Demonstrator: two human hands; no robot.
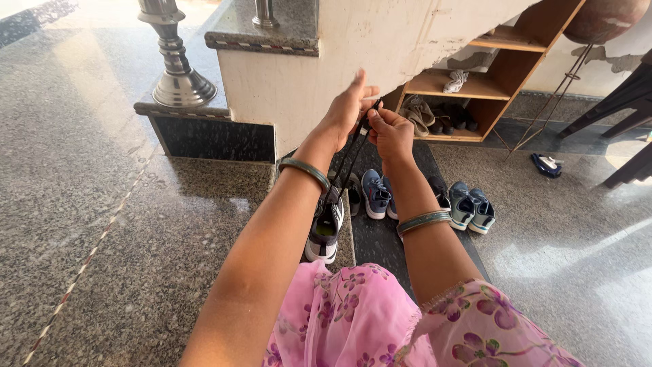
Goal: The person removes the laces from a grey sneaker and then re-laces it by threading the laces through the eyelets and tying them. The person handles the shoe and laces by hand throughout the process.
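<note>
My left hand [348,107] and my right hand [390,132] are raised in front of me, both pinching the ends of a black shoelace [350,160]. The lace runs taut down to a black and white sneaker [324,228] that rests on my pink floral lap. Each wrist wears a green bangle. Below my hands, on the dark floor strip, stand a blue sneaker pair [375,194] and a teal sneaker pair [472,207].
A wooden shoe rack [475,85] with footwear stands under the staircase wall [339,47]. A metal baluster base [178,75] rises at the upper left. A dark slipper [545,165] and dark chair legs [621,115] are at the right on the granite floor.
</note>
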